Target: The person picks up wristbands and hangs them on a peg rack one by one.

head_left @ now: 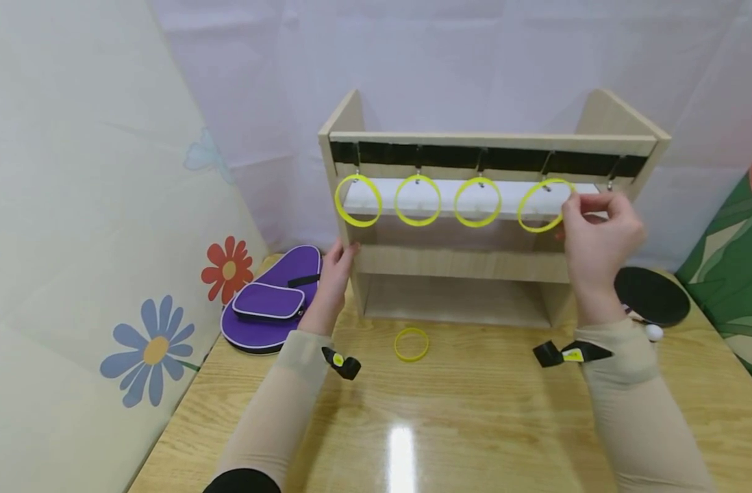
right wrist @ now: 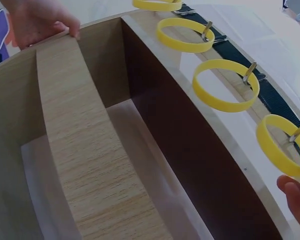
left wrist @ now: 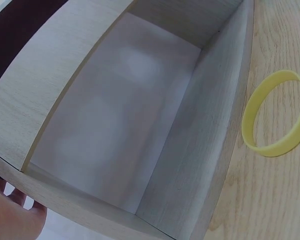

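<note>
Along the front of a wooden shelf unit, several hooks on a black strip carry yellow silicone wristbands. My right hand pinches the right edge of the rightmost wristband, which hangs on the fourth hook from the left. In the right wrist view, fingertips show at this band's lower edge. My left hand grips the unit's left side panel; the right wrist view shows its thumb at the panel's edge. Another wristband lies on the table before the unit and appears large in the left wrist view.
A purple paddle case lies left of the unit, close to my left forearm. Behind my right wrist are a black paddle and a white ball. The far right hook holds no band. A flowered wall bounds the left side.
</note>
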`<state>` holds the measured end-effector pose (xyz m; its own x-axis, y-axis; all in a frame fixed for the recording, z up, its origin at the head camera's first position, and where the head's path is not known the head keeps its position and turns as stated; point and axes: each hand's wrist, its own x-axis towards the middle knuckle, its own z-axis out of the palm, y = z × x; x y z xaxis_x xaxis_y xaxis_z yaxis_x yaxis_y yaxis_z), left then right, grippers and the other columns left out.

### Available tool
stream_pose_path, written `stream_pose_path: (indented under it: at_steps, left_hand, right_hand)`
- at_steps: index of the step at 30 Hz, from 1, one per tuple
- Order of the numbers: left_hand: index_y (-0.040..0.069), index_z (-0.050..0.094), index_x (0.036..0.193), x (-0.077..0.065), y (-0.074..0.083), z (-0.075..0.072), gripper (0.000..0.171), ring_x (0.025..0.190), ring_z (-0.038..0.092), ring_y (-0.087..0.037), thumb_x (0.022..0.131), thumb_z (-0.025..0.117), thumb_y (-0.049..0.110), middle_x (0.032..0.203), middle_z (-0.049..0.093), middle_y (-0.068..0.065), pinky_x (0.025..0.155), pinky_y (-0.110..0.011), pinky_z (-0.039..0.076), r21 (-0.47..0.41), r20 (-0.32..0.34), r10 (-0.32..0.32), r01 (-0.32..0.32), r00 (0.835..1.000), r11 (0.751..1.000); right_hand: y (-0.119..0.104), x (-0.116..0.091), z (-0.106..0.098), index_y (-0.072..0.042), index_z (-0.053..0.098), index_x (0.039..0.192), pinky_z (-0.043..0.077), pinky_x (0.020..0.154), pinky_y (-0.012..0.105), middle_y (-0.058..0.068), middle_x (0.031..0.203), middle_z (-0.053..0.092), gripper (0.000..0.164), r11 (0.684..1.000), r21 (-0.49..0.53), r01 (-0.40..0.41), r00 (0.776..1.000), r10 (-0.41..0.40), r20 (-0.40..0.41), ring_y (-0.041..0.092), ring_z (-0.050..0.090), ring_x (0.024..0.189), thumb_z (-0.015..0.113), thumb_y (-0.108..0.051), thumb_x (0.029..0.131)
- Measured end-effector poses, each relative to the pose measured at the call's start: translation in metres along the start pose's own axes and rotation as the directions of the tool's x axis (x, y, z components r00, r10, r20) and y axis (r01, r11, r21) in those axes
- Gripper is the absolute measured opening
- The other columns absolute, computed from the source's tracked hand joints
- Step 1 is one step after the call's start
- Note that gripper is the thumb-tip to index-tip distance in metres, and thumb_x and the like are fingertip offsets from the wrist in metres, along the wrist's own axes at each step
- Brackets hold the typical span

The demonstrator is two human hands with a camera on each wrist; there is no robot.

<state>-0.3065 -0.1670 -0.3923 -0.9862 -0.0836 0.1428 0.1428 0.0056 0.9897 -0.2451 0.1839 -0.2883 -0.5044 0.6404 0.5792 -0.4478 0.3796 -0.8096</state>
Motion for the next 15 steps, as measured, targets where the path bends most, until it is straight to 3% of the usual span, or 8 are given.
stream_pose_path:
  at_steps: [8,15]
  left_hand:
    - [0.011,0.049,0.145,-0.0011,0.0006,0.0006,0.047,0.109,0.052,-0.019,0.098,0.049,0.02,0.138,0.054,-0.022,0.101,-0.036,0.039,-0.005,-0.002,0.004,-0.004,1.0,1.0]
    - [0.011,0.048,0.145,-0.0013,0.0006,0.0006,0.048,0.111,0.052,-0.021,0.098,0.049,0.02,0.138,0.054,-0.02,0.102,-0.037,0.039,-0.002,-0.001,0.006,-0.006,1.0,1.0]
  right_hand:
    - [0.0027,-0.0069,-0.0036,0.002,0.068,0.083,0.044,0.052,0.006,-0.021,0.076,0.058,0.018,0.995,-0.082,0.062,0.998,-0.059,0.029,-0.012,0.057,0.059,0.071,-0.016,0.086]
    - [0.0059,-0.0103,-0.0057,0.007,0.067,0.09,0.045,0.057,0.006,-0.026,0.077,0.056,0.023,0.988,-0.104,0.111,0.99,-0.101,0.094,-0.012,0.055,0.061,0.071,-0.016,0.086]
